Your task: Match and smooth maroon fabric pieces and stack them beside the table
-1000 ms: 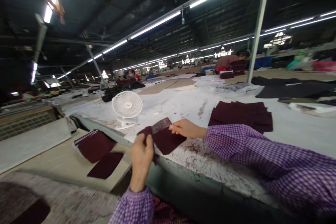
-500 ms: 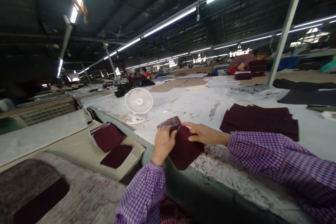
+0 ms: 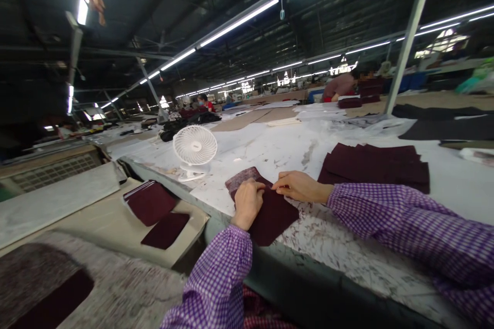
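A dark maroon fabric piece [image 3: 272,216] lies at the near edge of the white worktable [image 3: 347,247], overhanging it a little, with a speckled lighter piece [image 3: 241,179] showing under its far end. My left hand [image 3: 247,203] rests on its left part, fingers curled and pinching the cloth. My right hand [image 3: 297,186] presses on the far corner, fingertips pinched close to the left hand. Both sleeves are purple check.
A stack of maroon pieces [image 3: 376,165] lies to the right on the table. A white desk fan [image 3: 195,149] stands beyond my hands. More maroon pieces [image 3: 150,203] lie on a lower beige surface at left. Other people work at far tables [image 3: 341,87].
My left hand has come from off the table's edge onto the maroon piece, beside my right hand. The piece now lies flatter on the table. My view has shifted slightly.
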The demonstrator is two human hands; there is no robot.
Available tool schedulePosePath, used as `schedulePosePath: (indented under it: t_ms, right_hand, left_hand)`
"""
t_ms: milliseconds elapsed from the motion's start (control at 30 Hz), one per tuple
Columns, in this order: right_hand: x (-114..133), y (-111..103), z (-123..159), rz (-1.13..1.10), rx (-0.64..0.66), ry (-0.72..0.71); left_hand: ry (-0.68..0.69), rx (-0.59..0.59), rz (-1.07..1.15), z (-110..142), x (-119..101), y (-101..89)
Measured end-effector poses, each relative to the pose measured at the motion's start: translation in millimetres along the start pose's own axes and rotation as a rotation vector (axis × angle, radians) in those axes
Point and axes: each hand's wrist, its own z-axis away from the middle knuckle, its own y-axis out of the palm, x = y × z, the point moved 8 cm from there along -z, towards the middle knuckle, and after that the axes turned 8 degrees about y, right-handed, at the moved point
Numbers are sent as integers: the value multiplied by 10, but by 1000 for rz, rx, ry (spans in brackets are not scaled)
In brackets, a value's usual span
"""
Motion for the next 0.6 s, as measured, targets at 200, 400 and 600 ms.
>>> schedulePosePath:
  t_ms: [200, 400, 600]
  right_hand:
    - [-7, 49, 37, -22, 9, 17]
    - [-16, 36, 34, -36, -10, 14]
    - [-33, 62, 12, -93, -4, 32]
  left_hand:
    - [59, -7, -40, 5, -39, 1]
    - [92, -20, -82, 9, -36, 34]
    - [202, -14, -213, 56, -148, 48]
